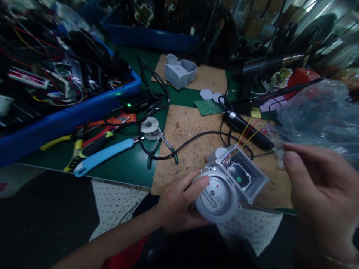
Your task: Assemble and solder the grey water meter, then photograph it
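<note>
My left hand [182, 200] is wrapped round a grey meter [214, 196] with a round dial, near the front edge of the brown board. The meter's square compartment [244, 177] faces up, and thin red and yellow wires [242, 138] rise out of it. Off to the right, my right hand [316, 179] pinches thumb against forefinger, beside a clear plastic bag. What lies between those fingertips is too small and blurred to name. A black cylindrical tool [249, 129] with a cable lies behind the meter.
Pliers [161, 140], a solder spool [149, 125] and a blue-handled knife [105, 157] lie left. A green circuit board [207, 107] and grey housing [181, 73] are behind. Blue bins [123, 91] stand at left and back, a heat gun [260, 69] at back right, a plastic bag [316, 112] right.
</note>
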Motion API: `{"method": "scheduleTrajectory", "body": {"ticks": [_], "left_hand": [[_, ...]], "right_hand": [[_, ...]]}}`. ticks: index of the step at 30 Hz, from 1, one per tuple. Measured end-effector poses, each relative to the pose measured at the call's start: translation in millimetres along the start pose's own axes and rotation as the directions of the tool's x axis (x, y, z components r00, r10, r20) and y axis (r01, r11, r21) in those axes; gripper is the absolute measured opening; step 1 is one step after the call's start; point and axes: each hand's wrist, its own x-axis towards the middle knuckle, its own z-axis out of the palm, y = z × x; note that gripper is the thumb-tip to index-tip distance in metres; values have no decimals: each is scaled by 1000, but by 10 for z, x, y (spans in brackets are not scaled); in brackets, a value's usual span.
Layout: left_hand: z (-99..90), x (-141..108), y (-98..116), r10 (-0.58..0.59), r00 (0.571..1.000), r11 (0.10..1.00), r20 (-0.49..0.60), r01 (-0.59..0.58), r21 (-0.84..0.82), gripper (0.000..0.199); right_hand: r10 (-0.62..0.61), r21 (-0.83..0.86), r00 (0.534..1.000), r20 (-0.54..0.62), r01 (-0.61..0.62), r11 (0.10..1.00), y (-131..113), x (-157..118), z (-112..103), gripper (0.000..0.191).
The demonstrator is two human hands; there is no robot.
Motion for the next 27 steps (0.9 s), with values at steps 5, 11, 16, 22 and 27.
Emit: {"method": "scheduleTrajectory", "body": {"ticks": [5,11,16,22,27], "left_hand": [[3,18,1,5,1000,1000,10,-5,16,96],[7,-5,5,-22,1000,1000,14,22,16,101],[-17,13,8,-16,999,1000,49,15,28,100],[-16,-5,-9,23,999,994,43,-28,106,101],[6,-77,-46,50,997,990,54,-56,131,98]], "right_hand": [[-188,66,901,391,176,982,182,872,603,25],[-404,313,456,793,265,912,17,1265,1495,25],[-465,399,132,875,346,849,-88,1248,1913,17],[-446,331,146,883,480,813,-83,1353,1783,11],[-617,233,486,619,637,735,-289,1585,1216,15]]}}
